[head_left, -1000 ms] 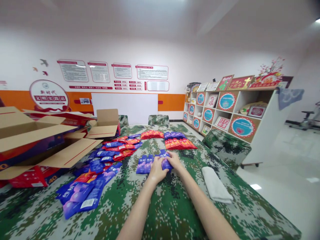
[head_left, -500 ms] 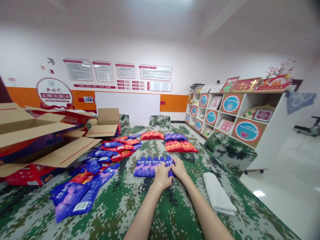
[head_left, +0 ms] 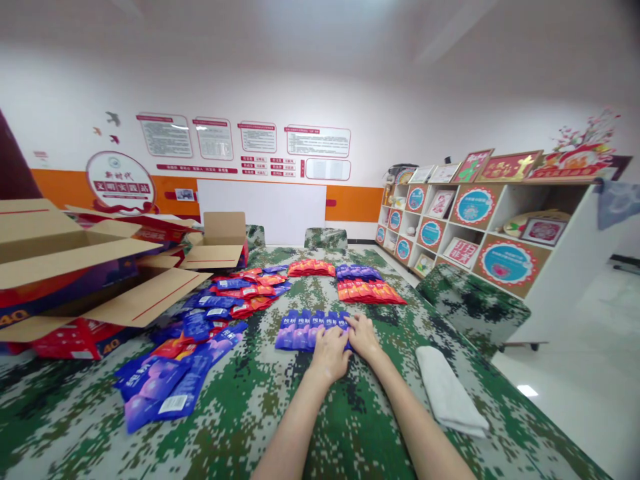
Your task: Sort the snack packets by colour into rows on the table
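A row of overlapping purple packets point(head_left: 299, 333) with white lettering lies in front of me on the camouflage tablecloth point(head_left: 260, 413). My left hand point(head_left: 331, 353) is closed on the lower part of the packet at the row's right end, its fingers over the front and its thumb near the bottom edge. At the upper right of that same packet, my right hand point(head_left: 363, 337) has its fingers bent onto the edge. Both hands partly cover this packet, and their fingertips nearly meet.
Left lies a loose heap of purple and red packets point(head_left: 197, 327), beside open cardboard boxes point(head_left: 145, 297). Beyond my hands are red rows point(head_left: 370, 291) point(head_left: 311, 268) and a purple row point(head_left: 358, 272). A folded white cloth point(head_left: 447, 390) lies right; a covered chair point(head_left: 470, 303) stands at the table's right edge.
The view has turned slightly left, so everything appears shifted right. Both hands remain at the right end of the purple row, with only slight finger movement.
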A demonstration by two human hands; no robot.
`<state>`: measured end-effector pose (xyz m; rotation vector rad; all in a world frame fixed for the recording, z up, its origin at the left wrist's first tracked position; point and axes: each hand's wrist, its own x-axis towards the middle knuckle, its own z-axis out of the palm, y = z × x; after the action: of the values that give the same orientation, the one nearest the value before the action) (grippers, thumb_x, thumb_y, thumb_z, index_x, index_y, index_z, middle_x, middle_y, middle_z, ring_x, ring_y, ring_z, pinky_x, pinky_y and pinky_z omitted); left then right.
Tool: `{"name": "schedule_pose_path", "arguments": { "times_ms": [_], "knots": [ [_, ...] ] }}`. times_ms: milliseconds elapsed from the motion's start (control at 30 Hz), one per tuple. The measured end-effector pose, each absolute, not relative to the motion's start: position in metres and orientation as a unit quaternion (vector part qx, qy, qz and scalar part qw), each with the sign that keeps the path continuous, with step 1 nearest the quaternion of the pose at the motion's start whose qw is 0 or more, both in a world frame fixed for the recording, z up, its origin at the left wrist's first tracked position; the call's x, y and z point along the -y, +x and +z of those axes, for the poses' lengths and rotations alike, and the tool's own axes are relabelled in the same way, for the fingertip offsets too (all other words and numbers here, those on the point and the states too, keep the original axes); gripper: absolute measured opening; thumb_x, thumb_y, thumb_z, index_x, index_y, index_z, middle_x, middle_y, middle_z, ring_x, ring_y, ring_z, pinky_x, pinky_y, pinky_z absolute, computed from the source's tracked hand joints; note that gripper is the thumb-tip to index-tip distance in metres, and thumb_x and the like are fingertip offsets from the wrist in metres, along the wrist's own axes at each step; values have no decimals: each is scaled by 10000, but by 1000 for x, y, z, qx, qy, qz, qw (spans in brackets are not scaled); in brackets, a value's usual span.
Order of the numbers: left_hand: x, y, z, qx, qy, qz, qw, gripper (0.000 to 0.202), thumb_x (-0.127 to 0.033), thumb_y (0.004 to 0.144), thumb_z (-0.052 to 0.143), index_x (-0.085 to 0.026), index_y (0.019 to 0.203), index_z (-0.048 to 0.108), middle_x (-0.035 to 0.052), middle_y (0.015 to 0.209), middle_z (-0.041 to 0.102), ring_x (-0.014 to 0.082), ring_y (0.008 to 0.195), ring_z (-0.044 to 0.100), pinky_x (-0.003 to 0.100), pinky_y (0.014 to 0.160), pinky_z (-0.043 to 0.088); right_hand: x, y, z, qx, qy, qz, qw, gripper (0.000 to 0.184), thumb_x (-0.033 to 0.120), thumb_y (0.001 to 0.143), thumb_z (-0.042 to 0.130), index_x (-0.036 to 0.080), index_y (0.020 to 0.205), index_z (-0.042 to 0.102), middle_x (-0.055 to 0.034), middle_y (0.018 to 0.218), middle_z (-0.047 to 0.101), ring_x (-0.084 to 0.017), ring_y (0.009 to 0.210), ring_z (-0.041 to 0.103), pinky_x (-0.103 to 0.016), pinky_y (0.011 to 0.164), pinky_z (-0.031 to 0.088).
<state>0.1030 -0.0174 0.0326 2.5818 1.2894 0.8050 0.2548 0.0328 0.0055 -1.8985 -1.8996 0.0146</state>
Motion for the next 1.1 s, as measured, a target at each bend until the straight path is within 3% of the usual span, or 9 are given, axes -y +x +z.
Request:
{"name": "schedule_pose_path", "arguments": {
  "times_ms": [400,667,933,1100],
  "knots": [
    [18,99,27,-434,859,266,47,357,-323,785,512,-214,1125,498,74,1082,527,219,1069,433,442,983,269,-47,262,-8,728,-655,-51,199,422,171,782,378,200,1137,604,-111,1146,552,-231,1082,473,-376,942,316],
    [14,48,46,-457,836,303,36,415,-348,764,519,-237,1162,485,69,1205,466,234,1245,285,452,1048,212,-57,253,5,716,-636,-83,277,470,228,768,359,50,1165,539,-173,1122,576,-254,1075,504,-376,937,355],
    [31,-125,80,-607,746,273,4,523,-284,756,516,-208,1258,393,90,1257,396,244,1255,260,384,1027,235,-40,98,49,784,-514,49,344,465,193,731,415,116,1175,529,-120,1127,582,-215,1017,524,-330,904,369],
    [50,-215,67,-729,651,209,-14,575,-346,750,515,-205,1282,351,114,1228,402,265,1203,336,400,979,269,-11,-21,55,839,-430,145,301,349,222,763,444,138,1064,599,-86,993,634,-188,897,554,-270,816,383]
  ]
}}
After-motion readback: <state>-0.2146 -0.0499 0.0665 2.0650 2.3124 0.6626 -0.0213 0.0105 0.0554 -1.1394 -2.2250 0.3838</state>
